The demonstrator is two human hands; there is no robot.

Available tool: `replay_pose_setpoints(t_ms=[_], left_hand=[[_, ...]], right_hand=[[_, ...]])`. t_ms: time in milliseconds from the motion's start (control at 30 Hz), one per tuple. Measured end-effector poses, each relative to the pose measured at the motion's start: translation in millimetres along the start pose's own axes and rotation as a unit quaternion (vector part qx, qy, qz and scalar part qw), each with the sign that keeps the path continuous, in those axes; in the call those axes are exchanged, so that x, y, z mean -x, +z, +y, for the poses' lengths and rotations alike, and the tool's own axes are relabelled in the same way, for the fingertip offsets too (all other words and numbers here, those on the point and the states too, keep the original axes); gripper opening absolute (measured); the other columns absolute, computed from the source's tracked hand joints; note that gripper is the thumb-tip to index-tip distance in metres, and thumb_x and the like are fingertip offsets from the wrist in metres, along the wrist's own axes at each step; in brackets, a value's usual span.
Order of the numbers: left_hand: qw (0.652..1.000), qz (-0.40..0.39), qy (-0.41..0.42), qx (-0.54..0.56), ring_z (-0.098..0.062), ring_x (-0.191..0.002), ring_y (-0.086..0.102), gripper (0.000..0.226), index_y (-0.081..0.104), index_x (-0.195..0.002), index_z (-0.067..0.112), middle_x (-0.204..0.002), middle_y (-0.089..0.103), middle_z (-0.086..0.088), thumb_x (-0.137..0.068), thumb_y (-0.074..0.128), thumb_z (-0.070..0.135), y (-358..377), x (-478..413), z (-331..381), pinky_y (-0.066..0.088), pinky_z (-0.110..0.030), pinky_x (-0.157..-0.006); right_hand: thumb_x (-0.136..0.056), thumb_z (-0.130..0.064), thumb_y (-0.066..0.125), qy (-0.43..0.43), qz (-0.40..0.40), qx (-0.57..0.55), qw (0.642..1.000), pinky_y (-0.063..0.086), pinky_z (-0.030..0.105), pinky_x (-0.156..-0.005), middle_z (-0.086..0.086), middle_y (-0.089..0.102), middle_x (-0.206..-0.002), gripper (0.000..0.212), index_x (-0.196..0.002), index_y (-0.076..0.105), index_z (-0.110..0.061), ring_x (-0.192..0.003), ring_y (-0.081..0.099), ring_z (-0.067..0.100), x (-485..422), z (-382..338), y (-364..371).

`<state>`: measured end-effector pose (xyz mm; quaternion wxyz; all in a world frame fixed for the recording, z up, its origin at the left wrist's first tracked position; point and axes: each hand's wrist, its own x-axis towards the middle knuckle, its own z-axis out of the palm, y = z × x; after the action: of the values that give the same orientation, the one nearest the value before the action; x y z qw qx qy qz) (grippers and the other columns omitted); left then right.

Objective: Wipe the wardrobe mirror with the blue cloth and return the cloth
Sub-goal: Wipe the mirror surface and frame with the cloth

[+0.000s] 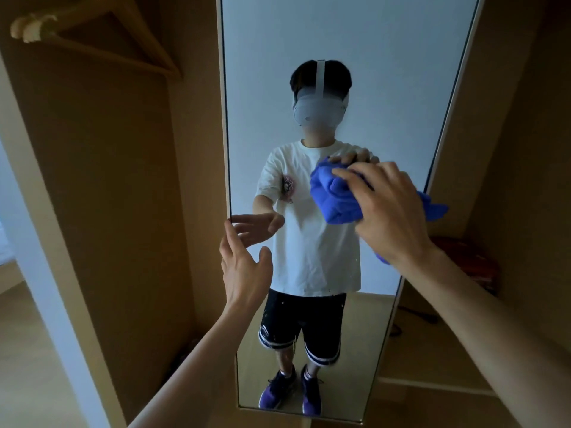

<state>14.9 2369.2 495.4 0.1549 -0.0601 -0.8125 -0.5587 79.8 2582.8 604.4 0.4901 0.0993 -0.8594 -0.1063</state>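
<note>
While the right hand [389, 211] grips the bunched blue cloth [332, 196] against the mirror [355, 72], the left hand [244, 264], fingers straight and relaxed, touches the mirror's left edge.

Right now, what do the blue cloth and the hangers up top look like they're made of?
Blue cloth: soft matte fabric, possibly microfibre; it bunches into folds under the right hand. Hangers: apparently light wood, by their tan colour, though blurred.
</note>
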Motion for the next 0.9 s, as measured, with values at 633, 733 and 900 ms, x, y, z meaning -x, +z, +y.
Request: replay_pose_setpoints(t_ms=[633,733,900], left_hand=[[1.000,-0.022,0.004,-0.020,-0.031,-0.154,0.029,0.092,-0.009,-0.163,0.036,-0.174,0.000,0.002,-0.102,0.061,0.034,-1,-8,-10,0.046,-0.052,-0.106],[1.000,-0.013,0.005,-0.018,-0.032,-0.153,0.029,0.093,-0.008,-0.163,0.036,-0.174,0.001,0.000,-0.101,0.062,0.033,1,-5,-10,0.046,-0.054,-0.107],[1.000,0.001,0.008,-0.016,-0.030,-0.152,0.030,0.094,-0.005,-0.164,0.037,-0.173,0.003,0.000,-0.100,0.064,0.032,4,-5,-15,0.045,-0.051,-0.107]], right_hand=[[-0.071,-0.002,0.055,-0.002,-0.005,0.001,1.000,0.039,0.046,-0.080,0.010,0.063,-0.116,0.062,-0.132,0.061,-0.014,-0.099,0.053,0.034,32,6,9],[-0.075,-0.001,0.060,-0.016,0.008,0.020,1.000,0.038,0.045,-0.081,0.010,0.064,-0.114,0.058,-0.132,0.061,-0.014,-0.099,0.054,0.034,35,4,14],[-0.086,-0.006,0.044,-0.086,-0.049,0.003,0.995,0.048,0.048,-0.076,0.013,0.066,-0.116,0.049,-0.131,0.063,-0.014,-0.097,0.059,0.036,99,-14,44]])
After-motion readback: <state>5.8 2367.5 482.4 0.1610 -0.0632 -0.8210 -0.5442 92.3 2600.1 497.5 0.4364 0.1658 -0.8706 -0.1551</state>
